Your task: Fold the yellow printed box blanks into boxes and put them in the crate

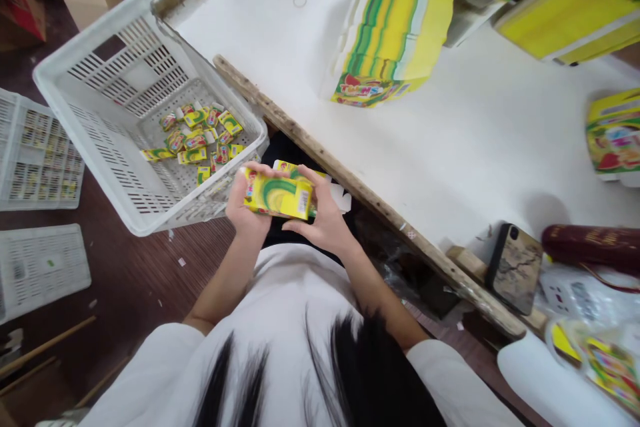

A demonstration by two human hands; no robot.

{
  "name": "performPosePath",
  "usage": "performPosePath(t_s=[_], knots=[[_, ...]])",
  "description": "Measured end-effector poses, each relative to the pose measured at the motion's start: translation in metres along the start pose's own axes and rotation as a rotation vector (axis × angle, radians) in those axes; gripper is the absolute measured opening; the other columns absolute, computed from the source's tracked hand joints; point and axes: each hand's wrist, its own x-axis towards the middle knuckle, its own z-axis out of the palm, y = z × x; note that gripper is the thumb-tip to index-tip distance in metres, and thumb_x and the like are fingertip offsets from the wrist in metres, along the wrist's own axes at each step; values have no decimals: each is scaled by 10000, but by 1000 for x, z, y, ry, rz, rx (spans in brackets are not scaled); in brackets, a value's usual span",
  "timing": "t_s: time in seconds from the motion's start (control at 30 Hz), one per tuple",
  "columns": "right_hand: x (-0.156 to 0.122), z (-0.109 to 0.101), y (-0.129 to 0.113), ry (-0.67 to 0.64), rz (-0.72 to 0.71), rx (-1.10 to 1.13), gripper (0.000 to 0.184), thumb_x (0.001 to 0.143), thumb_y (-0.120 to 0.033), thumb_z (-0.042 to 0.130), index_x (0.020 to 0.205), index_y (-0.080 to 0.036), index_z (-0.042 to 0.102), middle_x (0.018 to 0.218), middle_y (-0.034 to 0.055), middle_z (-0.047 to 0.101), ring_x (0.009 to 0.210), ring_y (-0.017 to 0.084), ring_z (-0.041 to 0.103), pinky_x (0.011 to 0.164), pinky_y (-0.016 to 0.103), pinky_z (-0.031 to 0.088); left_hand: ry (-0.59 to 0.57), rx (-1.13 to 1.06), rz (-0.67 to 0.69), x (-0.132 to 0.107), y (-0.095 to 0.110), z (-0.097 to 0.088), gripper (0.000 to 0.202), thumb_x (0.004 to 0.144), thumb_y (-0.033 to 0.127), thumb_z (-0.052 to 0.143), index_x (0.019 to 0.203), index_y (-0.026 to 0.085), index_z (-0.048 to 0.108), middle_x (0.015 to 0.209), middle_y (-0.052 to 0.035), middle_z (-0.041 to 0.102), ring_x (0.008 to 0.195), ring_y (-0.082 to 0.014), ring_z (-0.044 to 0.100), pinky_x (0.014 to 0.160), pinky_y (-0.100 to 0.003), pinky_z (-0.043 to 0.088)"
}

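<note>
Over my lap, my left hand (246,205) is wrapped round the left end of a small yellow printed carton (275,195) with a green curve and a barcode on it. My right hand (327,215) grips the right end, its thumb below and its fingers above. Behind this carton part of another yellow carton (284,165) shows. White open end flaps (341,200) stick out past my right hand. How many cartons lie in the grip is hidden. To the left, a white plastic crate (90,140) holds several small folded cartons (195,140).
A stack of flat yellow and green cartons (385,40) stands on the white table (480,127), whose worn wooden edge (320,150) runs beside me. A phone (515,268) and a dark red bottle (590,247) lie at right. More crates (43,267) are on the floor at left.
</note>
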Motion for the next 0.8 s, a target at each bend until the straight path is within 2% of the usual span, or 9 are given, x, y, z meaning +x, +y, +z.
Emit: performPosePath(t_s=[0.1, 0.17, 0.23, 0.3, 0.37, 0.43, 0.53, 0.7, 0.8], knots=[[-4, -18, 11, -16, 26, -205, 640, 885, -404, 718, 1450, -232, 472, 1425, 150, 581, 1297, 304, 587, 1098, 518, 502, 212, 167, 362, 29, 11, -42, 376, 939, 619, 498, 891, 252, 566, 849, 3, 644, 936, -209, 703, 938, -473, 526], [-9, -27, 19, 33, 76, -369, 423, 921, -285, 655, 1335, -223, 589, 1266, 132, 676, 1201, 303, 636, 1072, 521, 512, 382, 458, 673, 49, 19, -75, 349, 950, 566, 577, 1056, 235, 605, 1123, -20, 663, 1335, -247, 542, 1118, -520, 374], [-13, -27, 28, 44, 144, -515, 353, 911, -195, 625, 1263, -197, 640, 1192, 146, 699, 1143, 321, 648, 1039, 531, 523, 411, 717, 739, 61, 22, -100, 532, 917, 557, 645, 1300, 206, 533, 1460, -60, 506, 1541, -293, 260, 1210, -575, 185], [-16, -21, 35, 40, 209, -592, 345, 894, -151, 610, 1236, -183, 653, 1172, 162, 698, 1114, 337, 648, 1014, 544, 527, 406, 780, 665, 60, 17, -107, 780, 828, 508, 770, 1451, 222, 397, 1592, -96, 356, 1559, -309, 216, 1212, -592, 175], [-17, -14, 39, 42, 257, -591, 319, 894, -136, 594, 1202, -190, 662, 1153, 161, 696, 1099, 338, 644, 1008, 550, 521, 319, 774, 535, 49, 7, -96, 819, 780, 457, 825, 1451, 239, 408, 1566, -124, 404, 1510, -311, 332, 1187, -587, 286], [-16, -10, 39, 33, 298, -541, 296, 888, -126, 594, 1168, -197, 660, 1155, 155, 688, 1111, 337, 631, 1025, 555, 500, 130, 809, 435, 34, -5, -75, 590, 829, 431, 775, 1333, 231, 543, 1437, -124, 550, 1396, -289, 491, 1135, -537, 405], [-12, -8, 35, 9, 347, -488, 303, 860, -96, 607, 1150, -177, 637, 1172, 169, 668, 1128, 343, 610, 1036, 556, 478, -202, 920, 413, 21, -22, -48, 327, 894, 389, 685, 1170, 217, 654, 1260, -103, 679, 1261, -263, 604, 1116, -490, 443], [-2, -7, 18, 14, 390, -504, 336, 829, -46, 623, 1135, -180, 583, 1188, 148, 670, 1134, 287, 611, 1041, 484, 478, -562, 1070, 341, 29, -46, -46, 544, 796, 417, 753, 1289, 224, 627, 1439, -155, 580, 1357, -381, 520, 1146, -599, 405], [1, -9, 15, 26, 422, -500, 323, 809, -88, 710, 1067, -204, 555, 1077, 55, 707, 1039, 215, 663, 956, 374, 532, -601, 1026, 318, 32, -48, -44, 587, 771, 463, 758, 1331, 401, 592, 1439, -22, 593, 1314, -406, 547, 1126, -663, 423]])
